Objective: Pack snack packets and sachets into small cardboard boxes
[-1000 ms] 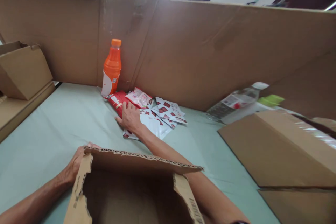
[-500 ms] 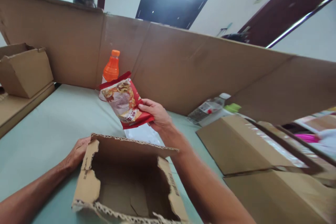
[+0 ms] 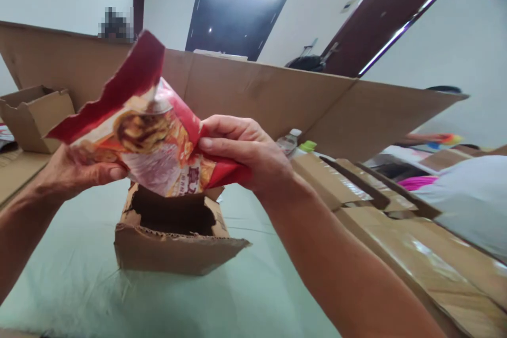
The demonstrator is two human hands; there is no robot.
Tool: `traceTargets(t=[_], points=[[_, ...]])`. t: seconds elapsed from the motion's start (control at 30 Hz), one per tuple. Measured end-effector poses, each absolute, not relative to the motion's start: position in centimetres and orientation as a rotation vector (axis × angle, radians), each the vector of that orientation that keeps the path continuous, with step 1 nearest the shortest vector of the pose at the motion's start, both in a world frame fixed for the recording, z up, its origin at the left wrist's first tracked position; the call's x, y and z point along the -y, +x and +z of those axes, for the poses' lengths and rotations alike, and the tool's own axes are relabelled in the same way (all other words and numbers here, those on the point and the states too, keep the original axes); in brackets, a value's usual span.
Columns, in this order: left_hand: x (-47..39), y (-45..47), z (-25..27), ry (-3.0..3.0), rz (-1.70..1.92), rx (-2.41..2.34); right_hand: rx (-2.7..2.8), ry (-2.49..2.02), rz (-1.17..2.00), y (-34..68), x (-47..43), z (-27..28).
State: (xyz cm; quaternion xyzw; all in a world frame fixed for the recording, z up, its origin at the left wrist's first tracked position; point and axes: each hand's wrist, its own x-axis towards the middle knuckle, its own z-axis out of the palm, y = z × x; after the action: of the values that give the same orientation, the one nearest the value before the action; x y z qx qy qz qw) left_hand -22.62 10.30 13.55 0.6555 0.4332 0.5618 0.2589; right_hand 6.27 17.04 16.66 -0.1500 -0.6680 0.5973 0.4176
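A red snack packet [image 3: 158, 142], printed with pictures of food, is held up tilted in front of me. My right hand [image 3: 247, 153] pinches its right side between thumb and fingers. At the packet's lower left edge, my left hand [image 3: 87, 171] grips it with the thumb in front. Below and behind the packet, an open cardboard box [image 3: 178, 251] with torn edges stands on the pale green table surface [image 3: 253, 274]. The packet covers part of the box's far edge.
A tall cardboard wall [image 3: 253, 84] runs across the back. Several cardboard boxes [image 3: 380, 232] line the right side, with a clear plastic bottle [image 3: 291, 140] behind them. Another open box [image 3: 39, 116] stands at the left. A person in a light sleeve [image 3: 471, 200] is at the far right.
The snack packet has come closer to me and higher in my right hand. My left hand has left the box and now grips the packet. The view has shifted, and the box appears farther off.
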Motion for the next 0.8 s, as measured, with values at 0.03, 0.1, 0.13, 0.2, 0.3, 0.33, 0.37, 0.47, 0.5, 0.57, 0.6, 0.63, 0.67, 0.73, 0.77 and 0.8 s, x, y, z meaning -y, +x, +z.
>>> traceTargets(t=[0.03, 0.1, 0.13, 0.2, 0.3, 0.33, 0.37, 0.47, 0.5, 0.57, 0.6, 0.63, 0.67, 0.73, 0.77, 0.8], points=[[-9.9, -22.0, 13.7, 1.81, 1.514, -1.041, 1.696, -0.362, 1.515, 6.1, -16.5, 16.7], [-9.3, -20.9, 13.7, 1.88, 1.56, -0.797, 1.738, -0.352, 1.547, 6.3, -15.6, 16.9], [-9.1, -20.2, 13.6, 1.885, 1.608, -0.74, 1.775, -0.342, 1.567, 6.6, -15.2, 17.2], [-8.8, -18.8, 13.5, 1.864, 1.667, -0.692, 1.886, -0.326, 1.587, 7.2, -14.4, 17.7], [-8.5, -16.4, 13.6, 1.824, 1.655, -0.648, 1.998, -0.366, 1.465, 7.9, -13.5, 18.1], [-8.3, -15.8, 13.7, 1.822, 1.646, -0.637, 2.002, -0.411, 1.394, 8.1, -13.3, 18.0], [-8.1, -15.3, 13.6, 1.829, 1.624, -0.635, 1.989, -0.466, 1.323, 8.4, -13.1, 17.7], [-7.2, -15.1, 12.8, 1.8, 1.617, -0.709, 1.838, -0.604, 1.181, 9.1, -12.9, 16.1], [-6.7, -15.3, 12.3, 1.793, 1.612, -0.784, 1.75, -0.622, 1.167, 9.3, -12.9, 15.3], [-5.5, -15.9, 11.2, 1.886, 1.513, -1.014, 1.57, -0.634, 1.179, 9.5, -13.1, 13.7], [-4.9, -16.1, 10.6, 2.018, 1.396, -1.127, 1.507, -0.641, 1.198, 9.4, -13.2, 12.8], [-4.3, -16.2, 10.2, 2.197, 1.229, -1.217, 1.473, -0.651, 1.22, 9.2, -13.3, 12.0], [-3.9, -16.2, 9.8, 2.388, 1.061, -1.272, 1.468, -0.663, 1.238, 8.9, -13.4, 11.3], [-3.4, -16.0, 9.4, 2.716, 0.804, -1.299, 1.544, -0.691, 1.25, 8.2, -13.6, 10.4], [-3.3, -15.9, 9.3, 2.828, 0.724, -1.307, 1.623, -0.716, 1.23, 8.1, -13.5, 10.4], [-3.3, -15.8, 9.3, 2.91, 0.672, -1.324, 1.729, -0.76, 1.185, 8.0, -13.4, 10.7]])
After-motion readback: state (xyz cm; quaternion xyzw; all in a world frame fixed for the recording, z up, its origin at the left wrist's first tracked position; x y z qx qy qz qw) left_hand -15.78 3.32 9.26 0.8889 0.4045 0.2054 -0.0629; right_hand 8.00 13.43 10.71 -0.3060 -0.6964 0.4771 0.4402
